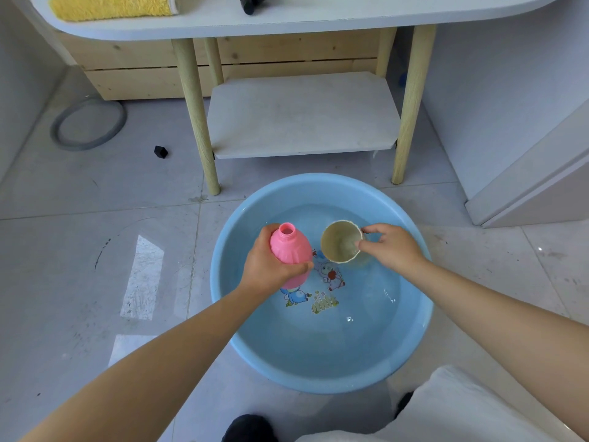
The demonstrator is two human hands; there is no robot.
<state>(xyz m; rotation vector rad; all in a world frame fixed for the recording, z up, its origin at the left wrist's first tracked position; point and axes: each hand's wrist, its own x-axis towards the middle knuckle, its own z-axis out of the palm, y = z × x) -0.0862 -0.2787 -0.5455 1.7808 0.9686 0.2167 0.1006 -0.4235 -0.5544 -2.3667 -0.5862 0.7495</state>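
Grey tiled floor (95,193); blue basin (322,371); left hand (267,266) grips pink bottle (291,247); right hand (393,247) pinches cup (341,240).

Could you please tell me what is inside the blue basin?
Clear water fills the blue basin, with cartoon pictures on its bottom. The pink bottle in the left hand and the cup in the right hand hide part of it.

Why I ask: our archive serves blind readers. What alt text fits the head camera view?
A person's left hand grips an uncapped pink bottle and the right hand pinches the rim of a small beige cup, both over a blue basin of water on a tiled floor. A white table with wooden legs stands behind the basin.
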